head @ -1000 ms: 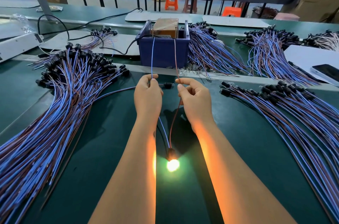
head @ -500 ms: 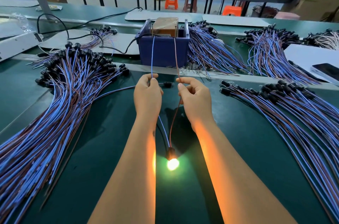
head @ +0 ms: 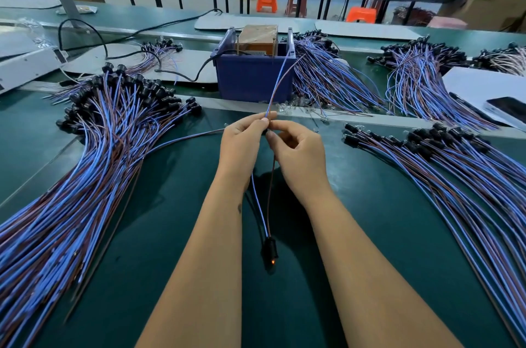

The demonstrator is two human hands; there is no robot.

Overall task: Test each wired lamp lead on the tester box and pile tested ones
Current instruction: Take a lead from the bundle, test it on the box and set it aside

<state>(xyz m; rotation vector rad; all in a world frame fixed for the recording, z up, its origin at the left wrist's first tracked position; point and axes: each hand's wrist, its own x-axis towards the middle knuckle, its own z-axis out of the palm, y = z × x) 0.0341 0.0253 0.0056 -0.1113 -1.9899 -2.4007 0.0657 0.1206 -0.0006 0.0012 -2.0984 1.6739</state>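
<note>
Both hands meet at the centre of the view. The left hand (head: 242,145) pinches the blue and brown wires of one lamp lead (head: 260,199) together at its fingertips, and the right hand (head: 299,154), just beside it, curls round the brown wire. The free ends rise toward 12 o'clock, near the tester box (head: 253,74) but apparently off its contacts. The lamp socket (head: 269,251) hangs at 6 o'clock, its bulb only a faint orange speck, so this lead looks tested and ready for piling. Large bundles lie at 9 o'clock (head: 85,165) and 3 o'clock (head: 455,171); which is the tested pile I cannot tell.
</note>
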